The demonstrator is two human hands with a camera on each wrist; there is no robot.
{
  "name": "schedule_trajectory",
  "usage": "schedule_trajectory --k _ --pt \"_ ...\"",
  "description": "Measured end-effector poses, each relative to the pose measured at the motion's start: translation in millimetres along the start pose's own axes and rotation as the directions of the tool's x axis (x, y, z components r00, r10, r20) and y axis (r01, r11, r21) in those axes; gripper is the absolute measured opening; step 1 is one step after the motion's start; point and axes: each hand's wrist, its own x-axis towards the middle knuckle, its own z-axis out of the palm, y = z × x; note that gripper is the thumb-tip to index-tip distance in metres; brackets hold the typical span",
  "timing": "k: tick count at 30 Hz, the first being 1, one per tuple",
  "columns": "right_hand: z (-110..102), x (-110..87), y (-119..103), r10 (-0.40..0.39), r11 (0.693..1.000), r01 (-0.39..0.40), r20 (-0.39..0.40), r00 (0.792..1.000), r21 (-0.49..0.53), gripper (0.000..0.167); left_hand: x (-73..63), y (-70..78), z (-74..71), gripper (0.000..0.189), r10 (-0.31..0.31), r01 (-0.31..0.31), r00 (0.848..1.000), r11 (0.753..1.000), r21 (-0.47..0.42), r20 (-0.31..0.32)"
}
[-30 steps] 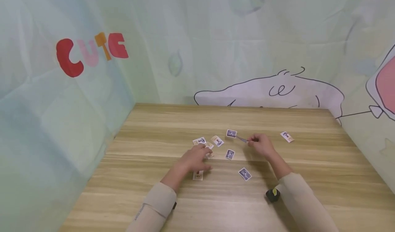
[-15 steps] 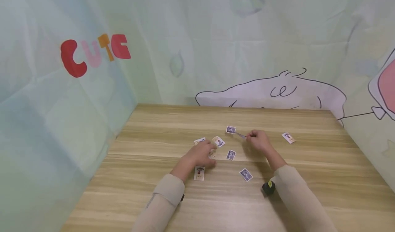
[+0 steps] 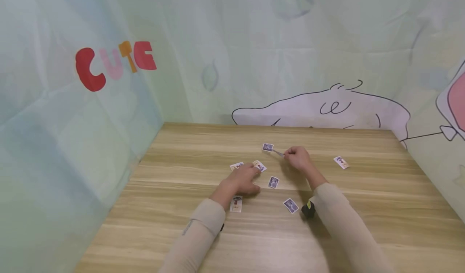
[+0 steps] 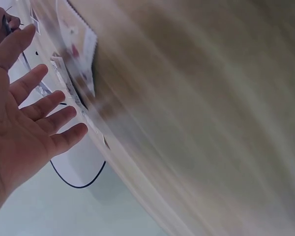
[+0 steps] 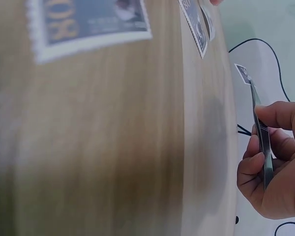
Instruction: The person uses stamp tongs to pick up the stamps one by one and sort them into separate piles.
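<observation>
My right hand (image 3: 299, 158) grips a pair of metal tweezers (image 5: 263, 137) between thumb and curled fingers. At the tweezers' tips is a small blue-grey stamp (image 5: 243, 73) with a white border, held above the wood in the right wrist view. With fingers spread, my left hand (image 3: 242, 179) hovers over light-coloured stamps, partly covering one stamp (image 3: 259, 167). Another pale stamp (image 3: 236, 204) lies beside its wrist. Palm and straight fingers show in the left wrist view, holding nothing, near a perforated stamp (image 4: 76, 39).
Two blue-grey stamps lie between the hands: a nearer stamp (image 3: 291, 205) and a farther stamp (image 3: 274, 182). One pale stamp (image 3: 341, 162) is off to the right. A printed cloth (image 3: 203, 47) rises behind the wooden table (image 3: 174, 152).
My right hand has moved away from me and slightly left, carrying the tweezers and stamp along. My left hand has shifted a little to the right, still over the pale stamps.
</observation>
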Motion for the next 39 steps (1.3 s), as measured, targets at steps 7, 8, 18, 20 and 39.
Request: schedule_trajectory --k 7,8,18,20,39 --pt "4.4 8.6 -1.5 0.043 0.999 -0.043 -0.005 0.999 0.006 0.017 5.5 -0.6 4.8 0.063 -0.028 0.028 0.999 0.999 0.022 0.015" --pt "5.1 9.8 -1.1 0.049 0.999 -0.049 -0.006 0.999 0.003 0.017 6.0 -0.7 5.6 0.063 -0.027 0.027 1.0 0.999 0.026 0.014" --pt "9.9 23.9 -0.4 0.127 0.99 -0.128 0.018 0.992 0.065 0.018 11.1 -4.7 10.2 0.064 -0.033 0.033 0.999 0.999 0.023 0.011" --pt "10.8 26.7 0.2 0.136 0.988 -0.137 0.018 0.991 0.068 0.019 11.8 -4.7 10.3 0.063 -0.031 0.031 0.999 0.999 0.022 0.011" --pt "9.5 32.9 -4.3 0.141 0.989 -0.141 0.001 0.99 -0.039 0.022 11.9 1.1 8.8 0.06 -0.044 0.044 0.999 0.999 0.019 0.018"
